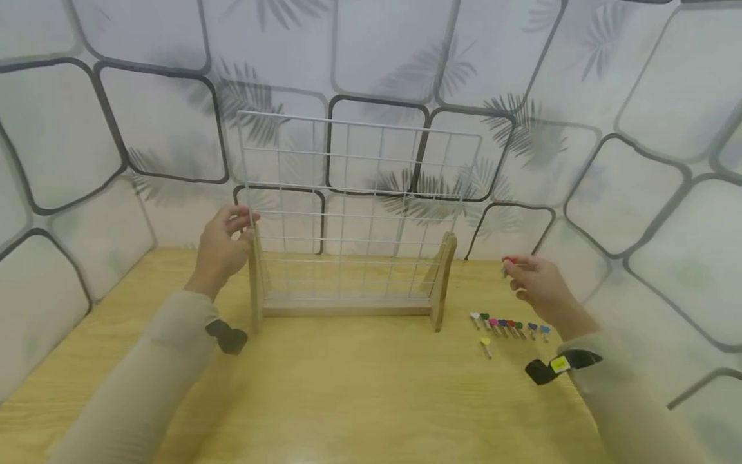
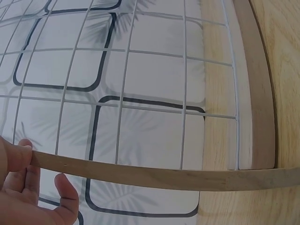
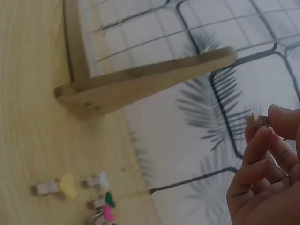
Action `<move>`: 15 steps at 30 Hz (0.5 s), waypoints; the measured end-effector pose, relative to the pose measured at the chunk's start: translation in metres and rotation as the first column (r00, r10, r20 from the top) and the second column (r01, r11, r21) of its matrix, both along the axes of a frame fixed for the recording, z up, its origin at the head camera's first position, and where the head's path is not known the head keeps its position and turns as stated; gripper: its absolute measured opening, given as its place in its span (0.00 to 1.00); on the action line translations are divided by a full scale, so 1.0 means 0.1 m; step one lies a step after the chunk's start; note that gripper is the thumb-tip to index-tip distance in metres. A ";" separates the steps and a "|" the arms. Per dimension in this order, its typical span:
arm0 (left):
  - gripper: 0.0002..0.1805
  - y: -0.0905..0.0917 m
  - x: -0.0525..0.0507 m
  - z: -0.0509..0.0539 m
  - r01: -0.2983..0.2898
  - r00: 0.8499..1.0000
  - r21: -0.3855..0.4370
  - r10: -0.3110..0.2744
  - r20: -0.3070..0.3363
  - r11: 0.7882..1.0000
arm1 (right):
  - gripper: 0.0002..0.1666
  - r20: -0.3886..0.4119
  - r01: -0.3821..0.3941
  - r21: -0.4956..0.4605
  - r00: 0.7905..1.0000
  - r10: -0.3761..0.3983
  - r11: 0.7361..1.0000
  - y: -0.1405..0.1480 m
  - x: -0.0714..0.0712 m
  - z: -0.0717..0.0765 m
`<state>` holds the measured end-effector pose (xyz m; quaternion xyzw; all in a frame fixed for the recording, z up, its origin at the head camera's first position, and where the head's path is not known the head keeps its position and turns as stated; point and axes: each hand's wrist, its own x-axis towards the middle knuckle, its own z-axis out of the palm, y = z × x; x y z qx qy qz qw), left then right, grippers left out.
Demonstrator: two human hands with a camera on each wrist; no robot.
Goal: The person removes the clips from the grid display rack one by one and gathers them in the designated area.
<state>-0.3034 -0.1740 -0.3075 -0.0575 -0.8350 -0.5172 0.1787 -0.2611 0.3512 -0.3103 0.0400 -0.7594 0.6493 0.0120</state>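
Note:
A white wire grid [image 1: 342, 212] stands upright in a wooden stand [image 1: 348, 310]. My left hand [image 1: 223, 248] holds the top of the stand's left post, with fingers reaching to the grid's edge. In the left wrist view, the fingers [image 2: 21, 157] touch the tip of the wooden post [image 2: 140, 176], and one digit lies apart below it. To the right of the stand, my right hand [image 1: 539, 283] pinches a small wooden clothespin [image 3: 257, 121] in the air. A red top shows on it in the head view; the fingers hide much of it.
A row of mini clothespins [image 1: 507, 327] with coloured heart tops lies on the wooden table [image 1: 348, 399], right of the stand. One yellow-topped clothespin [image 1: 485, 346] lies in front of them. A patterned wall [image 1: 382, 58] rises behind the rack.

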 end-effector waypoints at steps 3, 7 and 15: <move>0.23 -0.02 0.02 -0.02 -0.016 1.000 -0.014 0.016 -0.001 1.000 | 0.19 0.024 0.023 0.165 0.999 -0.027 0.986 0.14 0.04 -0.29; 0.23 -0.03 0.01 -0.03 -0.006 1.000 -0.009 0.006 -0.018 1.000 | 0.32 0.030 0.019 0.331 0.999 -0.031 0.943 0.28 0.09 -0.59; 0.23 -0.01 0.00 -0.01 0.019 1.000 0.031 -0.019 -0.020 0.999 | 0.23 0.125 -0.099 0.480 0.991 0.043 0.872 0.35 0.10 -0.94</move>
